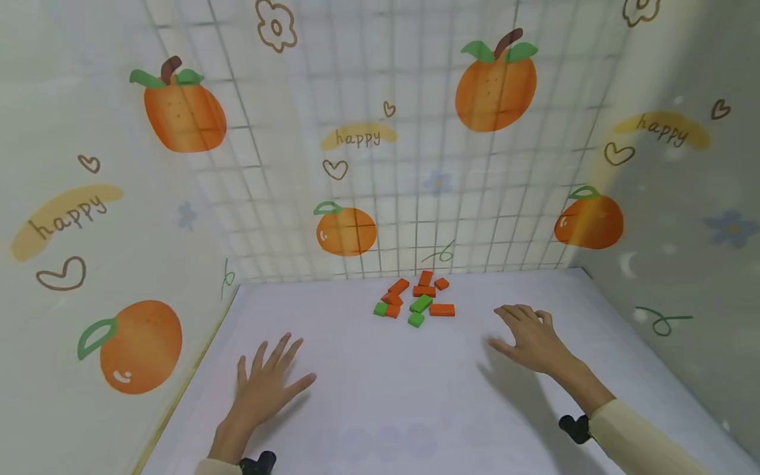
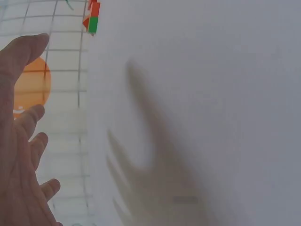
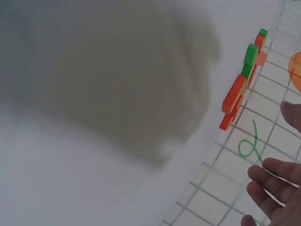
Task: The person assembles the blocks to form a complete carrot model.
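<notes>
Several small orange and green blocks lie loosely grouped toward the back of the white table (image 1: 368, 382). Among them are a long green block (image 1: 421, 303), a smaller green block (image 1: 416, 320) and an orange block (image 1: 442, 310) at the group's right side. My left hand (image 1: 264, 389) is over the table's left part, fingers spread, holding nothing. To the right of the blocks hovers my right hand (image 1: 531, 340), palm down with fingers slightly bent and no object in it. Both hands are apart from the blocks and cast shadows on the tabletop.
Behind the table hangs a pale curtain (image 1: 285, 198) printed with oranges and hearts, with a grid showing through it. It continues along the left and right sides. Each wrist wears a black strap mount, the right one (image 1: 574, 429) by a cream sleeve (image 1: 641, 435).
</notes>
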`<move>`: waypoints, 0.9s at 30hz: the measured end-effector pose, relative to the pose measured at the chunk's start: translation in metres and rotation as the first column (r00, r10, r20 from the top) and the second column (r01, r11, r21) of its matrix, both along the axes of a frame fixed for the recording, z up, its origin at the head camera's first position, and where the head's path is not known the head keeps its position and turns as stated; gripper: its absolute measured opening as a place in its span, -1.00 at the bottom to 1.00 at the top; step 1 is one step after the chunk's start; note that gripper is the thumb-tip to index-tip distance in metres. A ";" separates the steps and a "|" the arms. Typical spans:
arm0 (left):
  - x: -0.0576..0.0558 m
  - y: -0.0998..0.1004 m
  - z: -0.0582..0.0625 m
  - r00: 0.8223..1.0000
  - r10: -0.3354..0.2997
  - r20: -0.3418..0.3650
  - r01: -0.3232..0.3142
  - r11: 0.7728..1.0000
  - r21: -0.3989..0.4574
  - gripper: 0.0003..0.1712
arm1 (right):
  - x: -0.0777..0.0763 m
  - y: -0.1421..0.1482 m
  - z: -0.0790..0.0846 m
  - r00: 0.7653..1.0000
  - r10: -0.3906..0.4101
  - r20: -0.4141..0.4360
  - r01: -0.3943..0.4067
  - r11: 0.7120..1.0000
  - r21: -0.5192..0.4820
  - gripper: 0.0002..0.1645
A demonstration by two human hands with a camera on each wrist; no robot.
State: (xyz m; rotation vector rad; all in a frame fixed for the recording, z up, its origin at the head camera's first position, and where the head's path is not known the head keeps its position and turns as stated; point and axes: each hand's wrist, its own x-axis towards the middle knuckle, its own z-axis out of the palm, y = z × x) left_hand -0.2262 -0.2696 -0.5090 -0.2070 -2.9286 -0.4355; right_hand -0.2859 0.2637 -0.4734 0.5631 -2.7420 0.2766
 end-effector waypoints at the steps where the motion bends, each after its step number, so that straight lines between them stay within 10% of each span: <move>1: -0.003 0.003 0.000 1.000 -0.004 -0.010 0.004 1.000 0.008 0.01 | -0.003 -0.003 0.000 1.000 -0.007 0.005 0.007 1.000 -0.006 -0.19; 21: -0.084 0.103 -0.014 0.997 -0.061 -0.043 0.066 0.991 0.119 -0.15 | -0.095 -0.088 -0.022 0.952 -0.246 0.184 0.251 0.968 -0.005 -0.23; 27: -0.129 0.128 -0.001 0.996 -0.044 -0.081 0.062 0.973 0.224 -0.29 | -0.107 -0.107 -0.028 0.930 -0.285 0.232 0.286 0.958 0.030 -0.12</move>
